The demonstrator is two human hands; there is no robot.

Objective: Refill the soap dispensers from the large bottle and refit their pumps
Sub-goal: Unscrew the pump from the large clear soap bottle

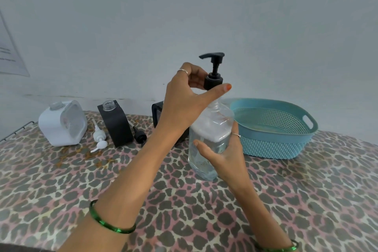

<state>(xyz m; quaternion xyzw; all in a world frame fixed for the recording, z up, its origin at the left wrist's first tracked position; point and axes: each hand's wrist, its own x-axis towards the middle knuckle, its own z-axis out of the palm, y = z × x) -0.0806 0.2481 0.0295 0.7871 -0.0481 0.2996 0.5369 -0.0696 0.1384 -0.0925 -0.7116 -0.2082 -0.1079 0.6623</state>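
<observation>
A large clear bottle (208, 137) of liquid stands on the leopard-print table (184, 200) at the middle. My right hand (223, 153) grips its body. My left hand (188, 96) pinches the collar of the black pump (213, 73) on the bottle's neck. At the left stand a white dispenser (61, 124) and a black dispenser (115, 122), both with open necks. A white pump (99, 138) and a second black pump (140, 136) lie loose beside them. Another black dispenser (157, 112) is mostly hidden behind my left wrist.
A teal perforated basket (274, 129) sits at the back right, close to the bottle. A plain wall runs right behind the table. A sheet of paper (10, 53) hangs on the wall at the far left.
</observation>
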